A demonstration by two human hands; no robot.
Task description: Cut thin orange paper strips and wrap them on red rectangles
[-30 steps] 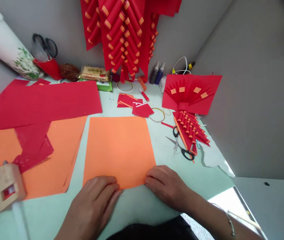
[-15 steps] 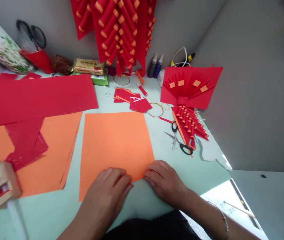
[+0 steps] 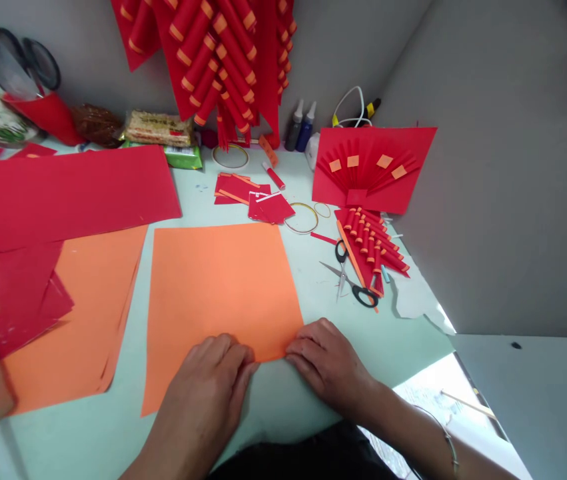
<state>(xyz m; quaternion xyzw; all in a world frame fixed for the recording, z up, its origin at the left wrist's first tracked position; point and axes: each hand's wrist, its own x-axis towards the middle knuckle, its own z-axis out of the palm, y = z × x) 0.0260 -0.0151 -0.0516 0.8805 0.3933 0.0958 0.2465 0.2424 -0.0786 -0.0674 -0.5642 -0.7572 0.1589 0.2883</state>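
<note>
A single orange sheet point(image 3: 218, 287) lies on the pale green table in front of me. My left hand point(image 3: 208, 390) rests on its near edge with the fingers curled and pressed together on the paper. At the near right corner, the fingertips of my right hand point(image 3: 330, 363) pinch the same edge. That corner sits higher up in view than the near left corner. Between my hands the near edge is partly hidden.
A stack of orange sheets point(image 3: 78, 320) and red sheets point(image 3: 63, 193) lie to the left. Black-handled scissors point(image 3: 350, 280), red paper rolls point(image 3: 370, 243), a red fan-fold card point(image 3: 368, 167), wire rings point(image 3: 300, 217) and glue bottles point(image 3: 300, 127) sit to the right and back. Grey walls close in.
My left hand has slid right along the near edge towards my right hand. The sheet's near right corner has risen. The view has shifted to the right.
</note>
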